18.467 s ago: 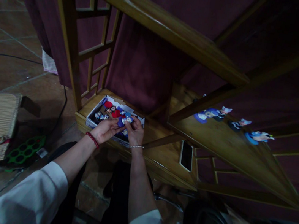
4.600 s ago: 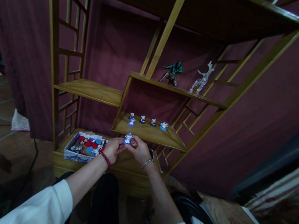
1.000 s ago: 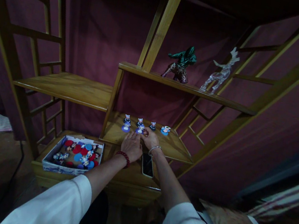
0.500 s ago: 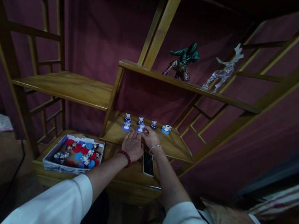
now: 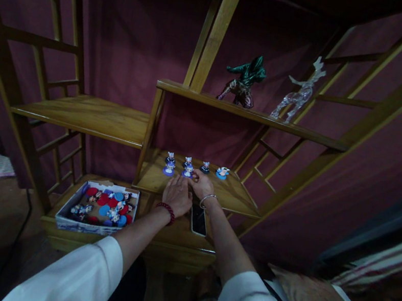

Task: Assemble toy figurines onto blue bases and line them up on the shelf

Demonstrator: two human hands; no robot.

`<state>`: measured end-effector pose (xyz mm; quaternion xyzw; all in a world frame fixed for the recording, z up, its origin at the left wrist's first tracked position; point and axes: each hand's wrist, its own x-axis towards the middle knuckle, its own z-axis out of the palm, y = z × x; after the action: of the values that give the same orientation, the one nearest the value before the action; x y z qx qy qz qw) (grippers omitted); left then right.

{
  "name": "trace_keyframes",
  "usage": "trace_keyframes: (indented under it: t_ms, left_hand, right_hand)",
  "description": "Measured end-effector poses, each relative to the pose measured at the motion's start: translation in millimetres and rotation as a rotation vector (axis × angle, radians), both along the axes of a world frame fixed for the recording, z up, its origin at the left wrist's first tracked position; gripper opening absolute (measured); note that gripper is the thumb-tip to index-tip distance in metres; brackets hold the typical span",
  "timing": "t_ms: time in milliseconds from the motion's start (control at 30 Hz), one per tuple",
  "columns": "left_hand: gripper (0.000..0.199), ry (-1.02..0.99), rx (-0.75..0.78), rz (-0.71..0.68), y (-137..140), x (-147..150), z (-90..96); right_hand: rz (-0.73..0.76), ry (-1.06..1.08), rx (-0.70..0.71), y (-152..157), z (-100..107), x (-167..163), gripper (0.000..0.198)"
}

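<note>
On the low wooden shelf (image 5: 155, 179), a small purple-and-white figurine (image 5: 188, 171) stands upright on a round purple base. My right hand (image 5: 201, 186) reaches its right side, thumb and fingers closed at the base's edge. My left hand (image 5: 178, 196) lies palm down just in front, fingers stretched toward the same figurine. A matching purple figurine (image 5: 169, 168) stands to the left. Behind them are dark-based figurines (image 5: 170, 157), (image 5: 188, 162) and a third one (image 5: 205, 167). A figurine on a blue base (image 5: 222, 173) stands at the right end.
A shallow cardboard box (image 5: 67, 223) of loose figurines and coloured discs sits at left. A phone (image 5: 198, 220) lies below my wrists. Overhead, an upper shelf (image 5: 195, 96) bears a green-and-bronze crouching statue (image 5: 245, 81) and a clear deer figure (image 5: 299, 96). Wooden posts and lattice flank the shelves.
The view has shifted very slightly. Both hands stay at the front purple figurine, and the figurines keep their arrangement.
</note>
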<state>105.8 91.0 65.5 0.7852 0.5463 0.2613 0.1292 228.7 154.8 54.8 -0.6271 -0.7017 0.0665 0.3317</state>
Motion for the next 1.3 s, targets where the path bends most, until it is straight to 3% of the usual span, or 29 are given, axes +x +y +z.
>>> trace_keyframes:
  t_ms: [500,767,967,1300]
  left_hand:
    - [0.043,-0.025,0.043,0.034,-1.1,1.2,-2.2]
    - [0.054,0.012,0.059,0.038,-0.7,2.0,-6.4]
    - [0.054,0.042,0.103,0.066,0.0,3.7,-12.2]
    - [0.051,0.064,0.143,0.007,-1.8,1.7,-13.2]
  right_hand:
    - [0.043,0.043,0.027,4.3,-5.8,1.9,0.025]
    - [0.128,0.213,0.037,10.8,-10.9,5.7,0.033]
    - [0.199,0.141,0.116,12.6,-5.7,3.2,0.038]
    - [0.13,0.108,0.094,15.9,-5.9,0.0,0.034]
